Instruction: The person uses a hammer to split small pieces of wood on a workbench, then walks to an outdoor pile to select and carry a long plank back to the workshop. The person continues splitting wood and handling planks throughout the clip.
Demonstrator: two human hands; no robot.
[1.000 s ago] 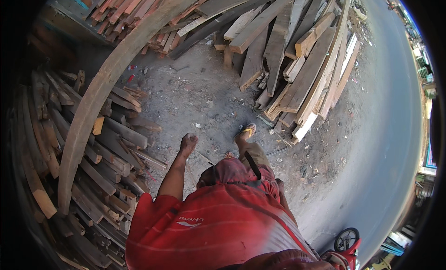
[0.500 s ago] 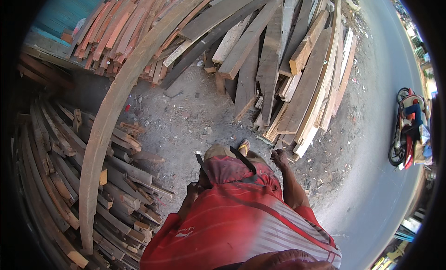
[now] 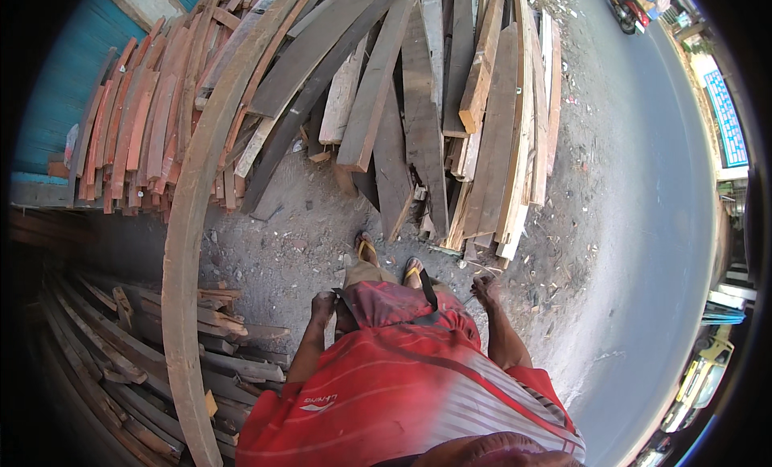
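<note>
My left hand (image 3: 324,304) hangs beside my left hip, its fingers curled in, with nothing showing in it. On the other side my right hand (image 3: 485,290) is held a little away from my body, fingers loosely curled and nothing visible in them. Neither hand touches the wood. Ahead of my feet lies a pile of long planks (image 3: 420,97), grey and light brown, with their near ends fanned out. A lighter squared beam (image 3: 482,65) rests on top of it. One long curved-looking plank (image 3: 183,282) runs along my left, apart from my left hand.
Reddish lumber (image 3: 133,137) is stacked at the far left against a blue-green wall (image 3: 48,129). More boards (image 3: 241,369) lie at the near left. Gritty ground (image 3: 273,250) with debris is under my sandals. A road (image 3: 643,226) runs along the right, with a motorcycle (image 3: 630,7) on it.
The wood piles have shifted leftward and nearer in view, and both sandals now show. My left hand has swung forward from my thigh. The motorcycle has moved far ahead along the road.
</note>
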